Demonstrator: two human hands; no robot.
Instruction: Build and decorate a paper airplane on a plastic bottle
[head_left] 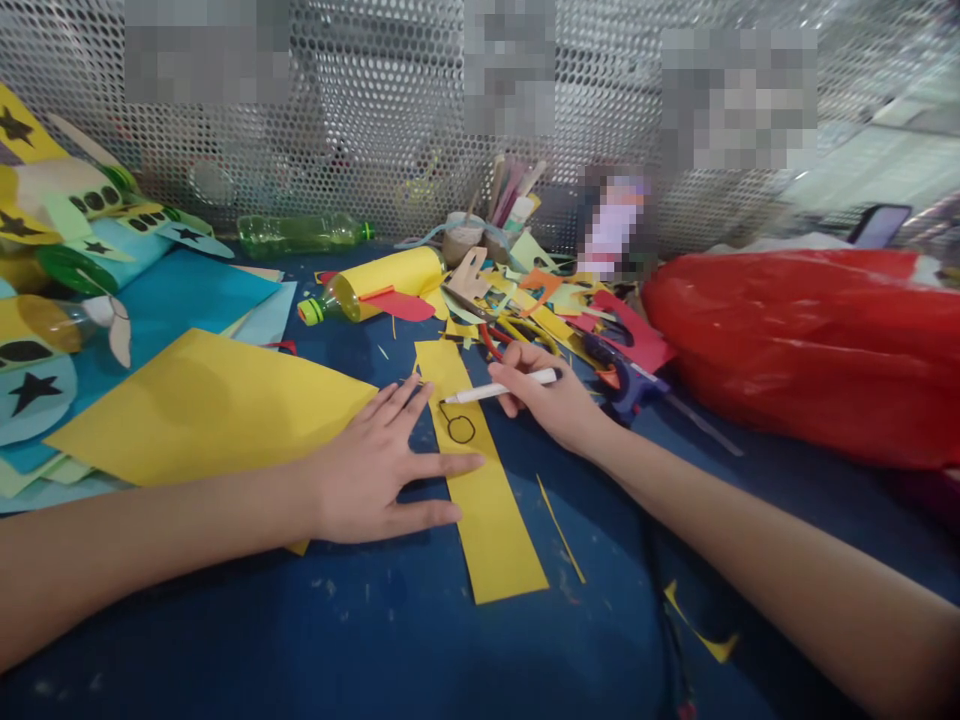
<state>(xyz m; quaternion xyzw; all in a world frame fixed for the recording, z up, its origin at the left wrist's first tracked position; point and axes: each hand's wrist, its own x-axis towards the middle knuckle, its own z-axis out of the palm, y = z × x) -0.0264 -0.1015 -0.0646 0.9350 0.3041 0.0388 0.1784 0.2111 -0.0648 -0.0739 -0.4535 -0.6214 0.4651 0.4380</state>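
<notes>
A yellow paper strip (495,520) lies lengthwise on the blue table, with a black circle and a short line drawn near its upper part. My left hand (382,460) lies flat with its fingers spread, some of them resting on the strip's left side. My right hand (551,395) pinches a white marker (502,387), whose tip meets the strip just above the circle. A larger yellow sheet (225,400) reaches under or beside my left hand.
Bottles wrapped in paper stand or lie at the left, near blue sheets (202,285). Behind are a yellow-wrapped bottle (397,280), a green bottle (300,234) and paper scraps. A blue glue gun (630,385) and red bag (795,350) lie right.
</notes>
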